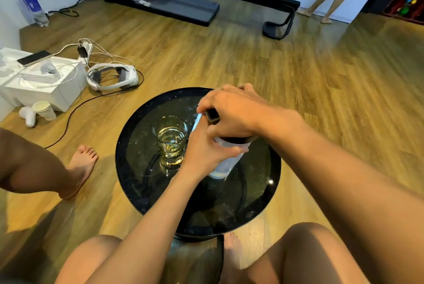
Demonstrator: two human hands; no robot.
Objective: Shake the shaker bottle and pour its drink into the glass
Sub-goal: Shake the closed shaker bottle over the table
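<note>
The shaker bottle [226, 164], translucent white with a dark lid, stands upright on the round black table [137, 182], right of centre. My left hand [204, 148] wraps its upper body from the left. My right hand [231, 114] covers the lid from above, fingers closed around it, with the black flip cap sticking out to the left. A clear glass [170, 139] stands just left of the bottle, partly filled with a pale yellowish drink. Most of the lid is hidden under my right hand.
My knees frame the table's near edge. Another person's leg and foot [80, 164] rest left of the table. On the floor at left lie a white box [46, 81], a headset [112, 76], cables and paper cups [43, 110]. A rowing machine [195, 1] stands at the back.
</note>
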